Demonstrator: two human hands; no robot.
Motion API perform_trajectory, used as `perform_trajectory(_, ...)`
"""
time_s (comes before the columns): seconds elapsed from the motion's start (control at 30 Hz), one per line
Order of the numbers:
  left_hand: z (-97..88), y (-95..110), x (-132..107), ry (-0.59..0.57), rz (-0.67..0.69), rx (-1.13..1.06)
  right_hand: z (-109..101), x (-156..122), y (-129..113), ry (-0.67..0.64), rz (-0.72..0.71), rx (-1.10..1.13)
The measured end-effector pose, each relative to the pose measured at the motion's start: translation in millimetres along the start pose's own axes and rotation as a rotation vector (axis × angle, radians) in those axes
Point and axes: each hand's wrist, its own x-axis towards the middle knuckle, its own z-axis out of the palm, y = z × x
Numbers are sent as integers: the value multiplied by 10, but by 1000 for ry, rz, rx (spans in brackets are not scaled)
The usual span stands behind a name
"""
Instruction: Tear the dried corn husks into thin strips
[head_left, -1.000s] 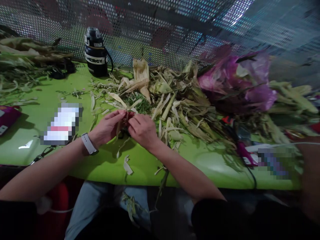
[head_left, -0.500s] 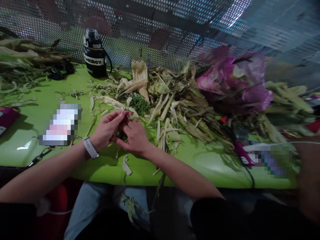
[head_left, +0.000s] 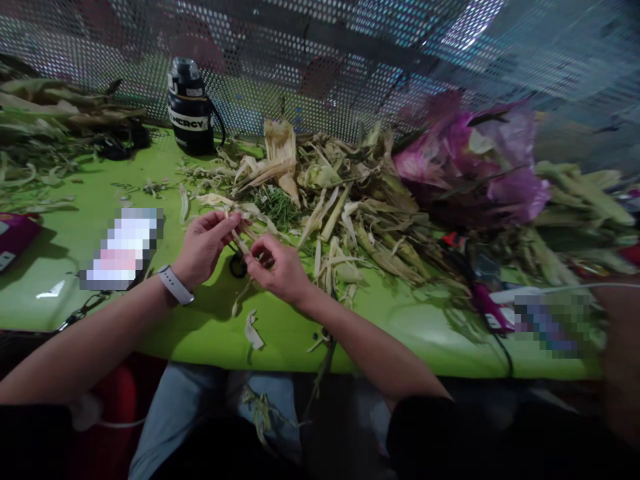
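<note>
Clock positions are taken from the hands, twelve pointing away from the wearer. The left hand (head_left: 203,245) and right hand (head_left: 280,267) are over the table (head_left: 210,337), a plant strip (head_left: 243,247) between them. A husk scrap (head_left: 254,331) lies at six o'clock. A smartphone (head_left: 123,247) lies at nine, a packet (head_left: 19,237) beyond it at nine. At ten, a plant heap (head_left: 50,117) rests on the table. At eleven, a water bottle (head_left: 190,120) stands before the perforated panel (head_left: 260,73) behind the table. Corn husks (head_left: 385,213) spread from twelve to three; a plastic bag (head_left: 475,160) sits between two and three.
</note>
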Motion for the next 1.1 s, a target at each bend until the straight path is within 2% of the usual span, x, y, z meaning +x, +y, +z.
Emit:
perform_trajectory(0.2, -13, -16, 32, -18, -11, -45, -44, 61, 81, 54, -37, -65)
perform_trajectory(0.4, -24, -44, 39, -13, -65, -57, -7, 66, 155, -21, -8, -85)
perform_trajectory(0.6, -52, -34, 73, 68, -138, -142, 6, 57, 150, -200, -158, -222)
perform_trajectory(0.7, -69, -31, 84, 57, -111, -97, 9, 40, 145, -207, -243, -314)
perform_trajectory(0.8, -79, -21, 82, 19, -80, -6, -18, 36, 136, -124, -369, -452)
perform_trajectory(0.93, -96, -13, 84, -43, -52, 57, -103, 72, 112, 160, -490, -600)
perform_trajectory(1.0, -109, -23, 91, -95, -92, 61, -149, 100, 113, 295, -488, -560)
perform_trajectory(1.1, -113, -54, 93, -153, -148, 73, -188, 134, 158, 367, -381, -403)
